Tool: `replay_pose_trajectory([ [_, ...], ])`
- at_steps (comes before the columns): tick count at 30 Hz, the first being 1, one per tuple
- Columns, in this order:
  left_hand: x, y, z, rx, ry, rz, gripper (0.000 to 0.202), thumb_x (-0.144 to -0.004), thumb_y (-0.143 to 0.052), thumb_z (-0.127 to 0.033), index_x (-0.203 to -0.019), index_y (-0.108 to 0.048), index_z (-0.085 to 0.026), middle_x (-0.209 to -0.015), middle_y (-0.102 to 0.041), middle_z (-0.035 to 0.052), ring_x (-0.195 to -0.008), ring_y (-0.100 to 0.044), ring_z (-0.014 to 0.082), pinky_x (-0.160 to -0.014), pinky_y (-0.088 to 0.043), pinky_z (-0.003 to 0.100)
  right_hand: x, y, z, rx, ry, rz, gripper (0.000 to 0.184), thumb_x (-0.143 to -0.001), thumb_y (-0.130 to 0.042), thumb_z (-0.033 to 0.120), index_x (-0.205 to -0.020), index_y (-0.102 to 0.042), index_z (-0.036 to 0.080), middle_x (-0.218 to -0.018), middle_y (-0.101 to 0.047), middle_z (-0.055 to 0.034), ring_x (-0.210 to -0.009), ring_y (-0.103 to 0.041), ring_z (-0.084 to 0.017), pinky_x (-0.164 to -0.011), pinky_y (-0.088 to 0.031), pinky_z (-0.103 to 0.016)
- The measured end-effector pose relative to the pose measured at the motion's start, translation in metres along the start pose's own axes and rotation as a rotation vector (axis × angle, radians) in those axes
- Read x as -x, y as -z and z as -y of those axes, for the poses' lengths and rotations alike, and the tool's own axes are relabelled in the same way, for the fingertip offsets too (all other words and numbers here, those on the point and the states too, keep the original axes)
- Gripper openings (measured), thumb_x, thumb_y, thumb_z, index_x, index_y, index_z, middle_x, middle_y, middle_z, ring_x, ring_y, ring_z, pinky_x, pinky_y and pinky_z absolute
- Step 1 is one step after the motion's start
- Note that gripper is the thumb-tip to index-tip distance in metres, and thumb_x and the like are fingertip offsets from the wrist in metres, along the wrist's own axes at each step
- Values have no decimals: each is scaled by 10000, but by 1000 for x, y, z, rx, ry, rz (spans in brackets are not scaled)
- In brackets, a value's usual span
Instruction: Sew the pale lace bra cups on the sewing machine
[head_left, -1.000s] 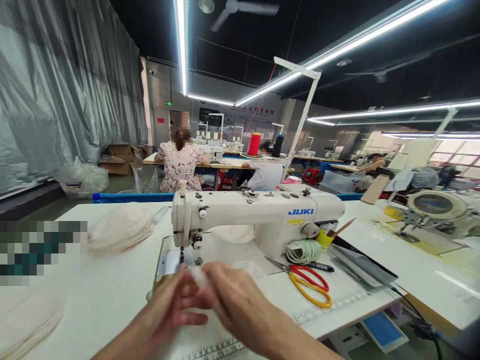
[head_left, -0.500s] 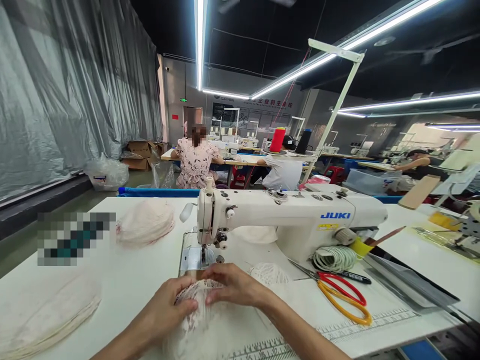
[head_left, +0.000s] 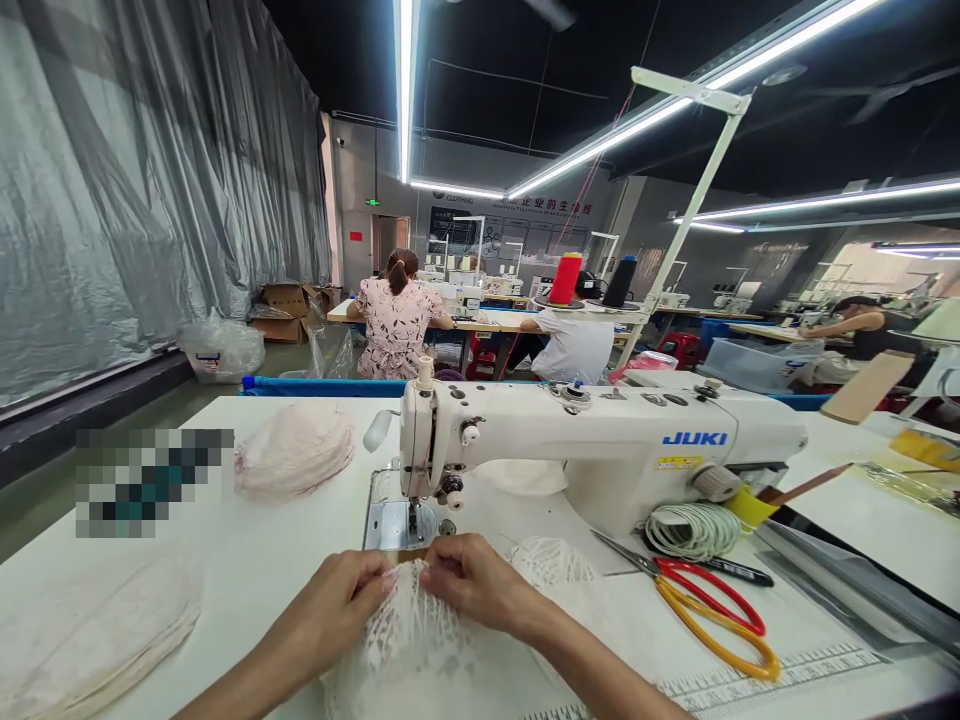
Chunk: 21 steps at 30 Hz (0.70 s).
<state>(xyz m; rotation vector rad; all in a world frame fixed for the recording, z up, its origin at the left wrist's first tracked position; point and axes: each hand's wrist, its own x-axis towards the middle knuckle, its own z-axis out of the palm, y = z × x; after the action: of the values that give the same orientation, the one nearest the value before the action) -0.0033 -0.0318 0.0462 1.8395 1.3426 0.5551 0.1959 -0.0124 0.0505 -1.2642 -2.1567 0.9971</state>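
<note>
A piece of white lace fabric (head_left: 409, 640) lies on the white table in front of the needle plate (head_left: 394, 522) of a white JUKI sewing machine (head_left: 600, 445). My left hand (head_left: 341, 598) pinches the fabric's far edge from the left, fingers closed on it. My right hand (head_left: 472, 585) grips the same edge from the right, thumb and fingers pressed together. Both hands sit just short of the presser foot. More white lace (head_left: 555, 565) lies bunched to the right of my right hand.
Scissors with red and yellow handles (head_left: 705, 610) and a coil of white cord (head_left: 690, 528) lie right of the machine. Stacks of pale fabric pieces (head_left: 296, 450) (head_left: 90, 630) sit on the left. Other people work at tables behind, beyond a blue rail.
The view has shifted a little so the machine sits further right. My hands have spread the lace flatter and hold its far edge nearer the needle plate.
</note>
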Motion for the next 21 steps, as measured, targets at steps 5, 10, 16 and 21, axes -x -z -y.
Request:
replay_pose_trajectory([
  [5, -7, -15, 13, -435, -443, -411, 350, -890, -270, -99, -901, -597, -225, -861, -612, 40, -753, -546, 193, -669, -380, 300, -7, -10, -11, 315, -19, -138, 196, -781, -504, 112, -603, -455, 176, -528, -420, 48, -481, -356, -88, -466, -188, -217],
  [10, -16, -26, 23, -699, -756, -419, 259, -887, -375, -71, -852, -589, -214, -810, -624, 17, -749, -581, 161, -704, -423, 281, -9, -21, -21, 552, 11, -225, 126, -830, -489, 163, -709, -516, 183, -590, -525, 7, -524, -475, -144, -514, -259, -246],
  [16, -24, -34, 37, -812, -776, -456, 204, -881, -424, -118, -860, -608, -205, -841, -642, 28, -821, -584, 176, -764, -420, 309, 4, -20, -23, 740, 398, -351, 128, -866, -447, 96, -906, -535, 181, -948, -606, -62, -795, -529, -187, -682, -330, -312],
  [21, -28, -36, 46, -832, -775, -459, 241, -871, -395, -100, -871, -615, -198, -859, -643, 40, -831, -569, 188, -779, -405, 336, 10, -18, -30, 739, 555, -335, 127, -906, -462, 194, -824, -555, 170, -795, -610, -28, -668, -496, -157, -607, -312, -306],
])
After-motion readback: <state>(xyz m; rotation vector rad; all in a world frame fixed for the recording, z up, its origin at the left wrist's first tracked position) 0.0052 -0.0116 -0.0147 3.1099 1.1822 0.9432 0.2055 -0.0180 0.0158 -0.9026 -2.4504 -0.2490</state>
